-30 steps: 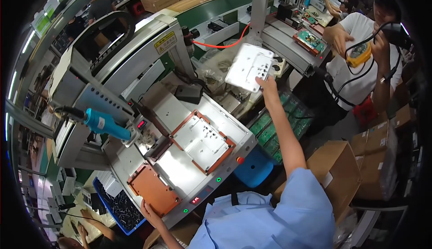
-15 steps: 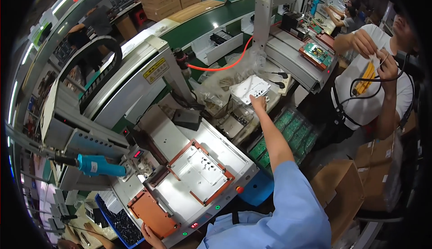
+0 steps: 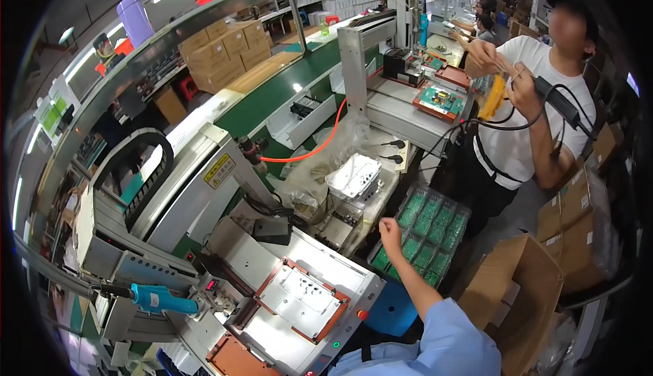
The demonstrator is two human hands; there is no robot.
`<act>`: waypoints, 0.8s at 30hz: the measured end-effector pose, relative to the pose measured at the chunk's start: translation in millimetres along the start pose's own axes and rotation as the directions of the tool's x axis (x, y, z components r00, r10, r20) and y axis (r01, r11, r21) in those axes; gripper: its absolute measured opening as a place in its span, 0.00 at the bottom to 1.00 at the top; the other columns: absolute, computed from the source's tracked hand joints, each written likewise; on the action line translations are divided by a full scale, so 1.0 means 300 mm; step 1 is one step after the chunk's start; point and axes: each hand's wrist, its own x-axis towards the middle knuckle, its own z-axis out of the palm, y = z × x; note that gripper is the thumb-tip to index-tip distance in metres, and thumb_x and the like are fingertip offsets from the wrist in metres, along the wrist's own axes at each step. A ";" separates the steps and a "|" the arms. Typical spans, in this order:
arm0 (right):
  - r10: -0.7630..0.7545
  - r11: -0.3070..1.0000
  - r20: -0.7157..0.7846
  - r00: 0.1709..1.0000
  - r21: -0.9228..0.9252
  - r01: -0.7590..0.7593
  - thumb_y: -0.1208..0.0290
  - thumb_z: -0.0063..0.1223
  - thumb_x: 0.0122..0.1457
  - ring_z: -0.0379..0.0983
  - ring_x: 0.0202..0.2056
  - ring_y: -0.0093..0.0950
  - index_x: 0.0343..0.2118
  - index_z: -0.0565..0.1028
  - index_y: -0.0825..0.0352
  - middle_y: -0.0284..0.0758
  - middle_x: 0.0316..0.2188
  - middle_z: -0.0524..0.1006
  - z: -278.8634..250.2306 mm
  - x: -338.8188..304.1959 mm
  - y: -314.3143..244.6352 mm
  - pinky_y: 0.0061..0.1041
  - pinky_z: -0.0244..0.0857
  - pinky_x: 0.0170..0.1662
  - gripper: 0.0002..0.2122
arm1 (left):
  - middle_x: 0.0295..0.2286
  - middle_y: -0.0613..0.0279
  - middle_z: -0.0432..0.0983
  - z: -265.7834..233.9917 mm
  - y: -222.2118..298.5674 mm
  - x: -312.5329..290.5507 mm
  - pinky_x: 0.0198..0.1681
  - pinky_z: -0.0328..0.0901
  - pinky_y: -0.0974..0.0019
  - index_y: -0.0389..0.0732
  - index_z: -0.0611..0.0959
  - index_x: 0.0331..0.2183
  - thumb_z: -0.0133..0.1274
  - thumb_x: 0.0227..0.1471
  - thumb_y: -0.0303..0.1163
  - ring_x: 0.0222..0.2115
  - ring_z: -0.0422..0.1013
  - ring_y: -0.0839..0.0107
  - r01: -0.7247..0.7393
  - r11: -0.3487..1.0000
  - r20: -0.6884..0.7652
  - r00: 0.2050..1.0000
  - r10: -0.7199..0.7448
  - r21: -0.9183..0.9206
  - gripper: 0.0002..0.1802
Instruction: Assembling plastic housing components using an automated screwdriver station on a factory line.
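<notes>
White plates (image 3: 354, 175) are seen stacked on the clear box just beyond the right hand (image 3: 390, 228), and the hand itself is now empty, its fingers curled loosely together on nothing. A second ago a white plate was held up by this hand; half a second ago it was being lowered to the stack. So the plate is judged to be set down and released, and the arm is drawn back toward the green tray (image 3: 425, 230). Another plate (image 3: 299, 293) lies in the orange fixture (image 3: 333, 311) on the machine bed. The left hand is not seen in this view. A co-worker (image 3: 530, 104) stands beside, holding cables.
</notes>
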 end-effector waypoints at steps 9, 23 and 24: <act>0.159 0.986 -0.065 0.985 -0.040 -0.162 0.67 0.52 0.57 0.71 0.23 0.23 0.35 0.74 0.65 0.33 0.21 0.75 -0.183 -0.409 0.094 0.26 0.65 0.30 0.08 | 0.50 0.43 0.65 0.006 0.056 -0.010 0.51 0.60 0.59 0.34 0.70 0.52 0.44 0.59 0.46 0.47 0.64 0.51 -0.032 0.994 0.055 0.998 0.026 0.105 0.28; 0.220 0.966 -0.010 0.975 0.141 -0.216 0.69 0.47 0.61 0.69 0.19 0.18 0.38 0.74 0.65 0.30 0.25 0.74 -0.210 -0.586 -0.018 0.18 0.62 0.19 0.08 | 0.42 0.41 0.73 -0.006 -0.050 0.022 0.47 0.62 0.61 0.29 0.75 0.46 0.45 0.58 0.40 0.41 0.68 0.53 -0.041 0.999 -0.019 0.999 0.041 0.015 0.24; 0.177 0.973 -0.018 0.984 0.156 -0.172 0.68 0.47 0.61 0.67 0.17 0.18 0.37 0.73 0.65 0.30 0.24 0.74 -0.210 -0.565 0.004 0.18 0.61 0.18 0.07 | 0.40 0.40 0.74 0.019 -0.022 0.017 0.46 0.62 0.60 0.28 0.75 0.45 0.44 0.58 0.40 0.40 0.69 0.52 -0.090 0.996 -0.051 0.995 0.091 0.020 0.23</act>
